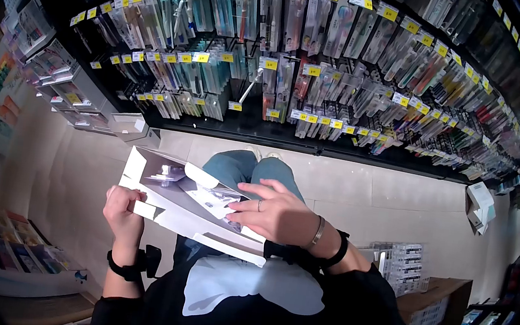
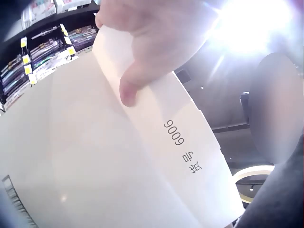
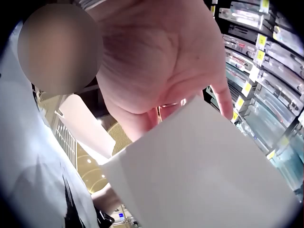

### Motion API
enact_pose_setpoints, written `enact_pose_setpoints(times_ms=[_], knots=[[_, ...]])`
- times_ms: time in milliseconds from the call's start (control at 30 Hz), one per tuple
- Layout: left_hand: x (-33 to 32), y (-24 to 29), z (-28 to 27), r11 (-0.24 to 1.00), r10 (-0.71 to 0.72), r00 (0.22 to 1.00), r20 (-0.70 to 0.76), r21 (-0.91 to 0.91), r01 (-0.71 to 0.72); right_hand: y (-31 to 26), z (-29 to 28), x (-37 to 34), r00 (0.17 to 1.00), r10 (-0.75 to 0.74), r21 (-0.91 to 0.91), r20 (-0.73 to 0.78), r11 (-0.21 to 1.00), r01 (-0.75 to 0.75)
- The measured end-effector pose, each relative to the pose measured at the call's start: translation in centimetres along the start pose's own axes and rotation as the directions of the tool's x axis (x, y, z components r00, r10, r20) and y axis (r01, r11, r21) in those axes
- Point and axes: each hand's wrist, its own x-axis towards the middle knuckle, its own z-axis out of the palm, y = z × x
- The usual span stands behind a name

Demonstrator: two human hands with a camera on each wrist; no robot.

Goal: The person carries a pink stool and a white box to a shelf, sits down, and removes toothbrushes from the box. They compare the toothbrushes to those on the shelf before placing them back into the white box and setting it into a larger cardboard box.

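An uncovered white box (image 1: 201, 220) is held above the lap in the head view, with clear plastic packs (image 1: 167, 176) at its left inside and a white-labelled pack (image 1: 208, 200) at its right. My left hand (image 1: 124, 212) grips the box's left near edge; in the left wrist view the thumb of that hand (image 2: 152, 42) presses on a printed flap (image 2: 183, 142). My right hand (image 1: 276, 213) reaches over the right end, fingers extended onto the labelled pack. In the right wrist view the box wall (image 3: 199, 166) hides the fingertips of the right hand (image 3: 156, 57).
Racks of hanging packaged pens (image 1: 218, 79) with yellow price tags stand in front. At the lower right are stacked clear cases (image 1: 404, 265) and a cardboard box (image 1: 432, 294). A display shelf (image 1: 74, 88) stands at left, and a white carton (image 1: 480, 206) lies by the racks at right.
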Motion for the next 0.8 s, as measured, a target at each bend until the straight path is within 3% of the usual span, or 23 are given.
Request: enact_pose_setpoints(times_ms=[67, 167, 200, 233, 267, 333, 400, 433, 467, 500, 567, 633, 667, 700, 733, 800], knots=[[-0.4, -1.1, 0.1, 0.999, -0.001, 0.999, 0.032, 0.045, -0.001, -0.1, 0.0, 0.5, 1.0, 0.013, -0.051, 0.016, 0.999, -0.012], [-0.4, -3.0, 1.0, 0.996, -0.079, 0.995, 0.068, 0.043, 0.076, 1.3, -0.7, 1.9, 0.997, -0.037, 0.079, -0.073, 0.996, 0.043], [-0.3, -3.7, 1.3, 0.997, -0.059, 0.996, 0.07, 0.05, 0.055, 2.8, -0.9, 2.4, 0.99, -0.023, 0.199, -0.136, 0.979, 0.05], [-0.1, -4.3, 1.7, 0.998, -0.042, 0.997, 0.067, 0.059, 0.038, 5.0, -1.2, 3.0, 0.985, 0.009, 0.193, -0.175, 0.981, 0.026], [0.3, -4.3, 1.9, 0.997, -0.035, 0.997, 0.068, 0.067, 0.031, 7.3, -1.8, 3.8, 0.974, 0.123, 0.183, -0.189, 0.979, -0.088], [0.9, -5.1, 2.8, 0.999, -0.025, 0.998, 0.058, 0.049, 0.022, 13.9, -2.2, 5.4, 0.942, 0.327, -0.019, -0.073, 0.944, -0.329], [1.2, -5.4, 3.7, 0.998, -0.062, 0.998, 0.023, 0.028, 0.062, 21.1, -2.0, 7.2, 0.92, 0.319, -0.235, -0.228, 0.899, -0.37], [1.4, -5.5, 3.9, 0.997, -0.073, 0.997, 0.019, 0.023, 0.073, 24.2, -1.9, 8.1, 0.864, 0.364, -0.275, -0.348, 0.842, -0.465], [1.6, -5.6, 4.1, 0.996, -0.085, 0.996, 0.019, 0.018, 0.085, 27.1, -1.8, 8.9, 0.816, 0.319, -0.299, -0.482, 0.816, -0.496], [1.6, -5.7, 4.2, 0.995, -0.099, 0.995, 0.021, 0.014, 0.099, 28.8, -1.7, 9.5, 0.737, 0.431, -0.252, -0.52, 0.747, -0.615], [1.7, -6.2, 4.7, 0.998, -0.062, 0.998, 0.005, 0.001, 0.062, 30.5, -0.5, 9.9, 0.669, 0.515, -0.279, -0.536, 0.64, -0.716], [1.8, -6.3, 4.8, 1.0, -0.026, 1.0, 0.006, -0.005, 0.026, 32.6, 1.7, 8.8, 0.601, 0.716, -0.254, -0.355, 0.545, -0.799], [1.9, -6.3, 4.8, 1.0, -0.02, 1.0, -0.001, -0.019, 0.019, 31.6, 2.9, 8.5, 0.645, 0.676, -0.322, -0.356, 0.559, -0.764], [1.9, -6.6, 4.7, 1.0, -0.014, 1.0, -0.001, -0.012, 0.014, 30.4, 4.0, 8.0, 0.585, 0.792, -0.463, -0.176, 0.458, -0.759], [1.9, -6.8, 4.8, 1.0, -0.008, 1.0, -0.002, -0.008, 0.008, 28.9, 5.8, 7.0, 0.641, 0.762, -0.552, -0.089, 0.498, -0.669], [2.2, -6.8, 5.0, 1.0, -0.013, 1.0, 0.002, -0.014, 0.013, 26.1, 8.0, 4.5, 0.586, 0.801, -0.534, 0.125, 0.552, -0.641]])
